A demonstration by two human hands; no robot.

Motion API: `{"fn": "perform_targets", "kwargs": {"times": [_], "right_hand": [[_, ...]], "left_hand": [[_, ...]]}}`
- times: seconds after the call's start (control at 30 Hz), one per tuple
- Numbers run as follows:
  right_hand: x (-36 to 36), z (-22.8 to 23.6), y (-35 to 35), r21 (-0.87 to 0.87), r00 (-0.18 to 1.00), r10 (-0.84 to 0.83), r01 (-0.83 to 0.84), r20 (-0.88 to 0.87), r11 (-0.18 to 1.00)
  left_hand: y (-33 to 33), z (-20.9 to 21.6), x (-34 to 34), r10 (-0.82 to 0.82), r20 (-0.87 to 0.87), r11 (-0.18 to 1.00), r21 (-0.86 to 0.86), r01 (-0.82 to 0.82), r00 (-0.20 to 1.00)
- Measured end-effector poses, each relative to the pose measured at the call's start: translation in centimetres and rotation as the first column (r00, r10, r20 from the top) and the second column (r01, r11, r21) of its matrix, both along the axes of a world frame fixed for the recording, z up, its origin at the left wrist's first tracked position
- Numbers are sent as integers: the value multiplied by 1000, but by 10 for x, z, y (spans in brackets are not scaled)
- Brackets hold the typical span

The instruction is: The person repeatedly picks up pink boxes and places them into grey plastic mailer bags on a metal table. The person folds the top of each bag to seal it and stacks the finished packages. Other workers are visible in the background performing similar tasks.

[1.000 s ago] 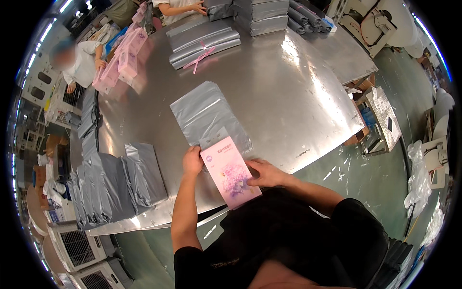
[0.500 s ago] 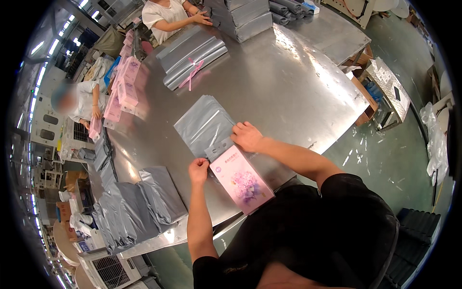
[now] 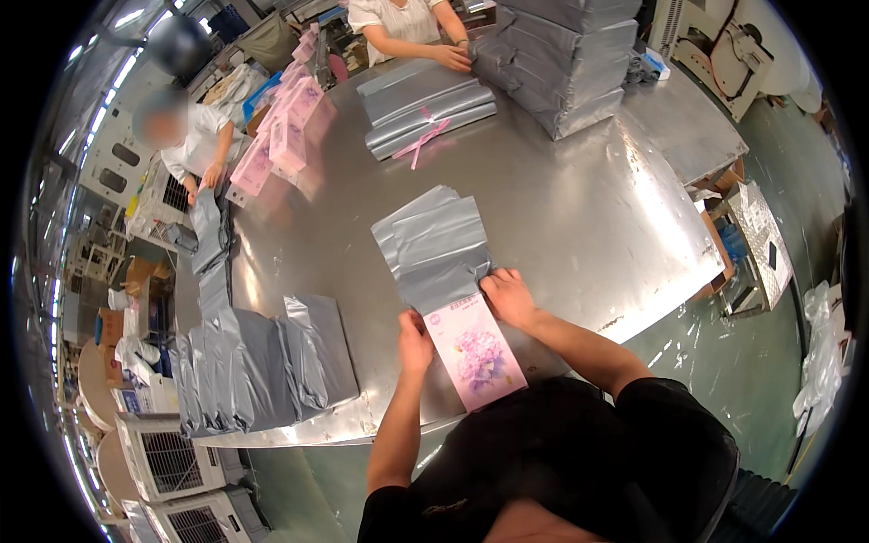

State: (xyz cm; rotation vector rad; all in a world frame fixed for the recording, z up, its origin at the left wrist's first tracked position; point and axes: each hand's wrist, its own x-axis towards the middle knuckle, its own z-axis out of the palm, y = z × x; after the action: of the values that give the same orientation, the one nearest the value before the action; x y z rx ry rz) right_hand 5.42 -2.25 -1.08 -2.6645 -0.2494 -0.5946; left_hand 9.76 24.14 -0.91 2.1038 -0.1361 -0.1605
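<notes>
A pink box (image 3: pixel 477 355) with a flower print lies on the metal table right against my body. A stack of grey plastic bags (image 3: pixel 433 249) stretches from its far end, the near edge at or inside the box's mouth; exactly how deep is hidden. My left hand (image 3: pixel 415 342) is closed at the box's far left corner, where the bags meet it. Curled fingers of my right hand (image 3: pixel 509 295) grip the right edge of the bags beside the box's far right corner. Both sets of fingertips are partly hidden.
Stacked grey bag bundles stand at the table's left (image 3: pixel 244 371) and far right (image 3: pixel 579 77). A grey bundle tied with pink ribbon (image 3: pixel 430 122) lies at the back. Pink boxes (image 3: pixel 288 140) line the far left. Two co-workers (image 3: pixel 412 27) (image 3: pixel 199 136) have their hands at the table.
The bags now meet the box's mouth, covering its grey hanging flap area. My right hand has moved down along the bags' right edge. The whole view has shifted, moving the scene rightward.
</notes>
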Motion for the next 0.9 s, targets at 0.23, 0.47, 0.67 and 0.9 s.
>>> {"fn": "perform_targets", "kwargs": {"times": [0.23,0.47,0.67,0.9], "right_hand": [[-124,1,-12,427,745,345,-89,-571,900],[-83,5,-20,654,818,177,287,-547,700],[-111,46,29,128,857,422,-402,-295,906],[-24,8,80,-84,873,250,-312,-419,946]], "left_hand": [[55,-58,-145,-328,-80,914,223,338,941],[23,-45,-97,67,-162,993,-82,-81,985],[-1,-44,-103,195,-153,956,-190,-223,969],[5,-53,-107,154,-326,830,-469,-301,933]]}}
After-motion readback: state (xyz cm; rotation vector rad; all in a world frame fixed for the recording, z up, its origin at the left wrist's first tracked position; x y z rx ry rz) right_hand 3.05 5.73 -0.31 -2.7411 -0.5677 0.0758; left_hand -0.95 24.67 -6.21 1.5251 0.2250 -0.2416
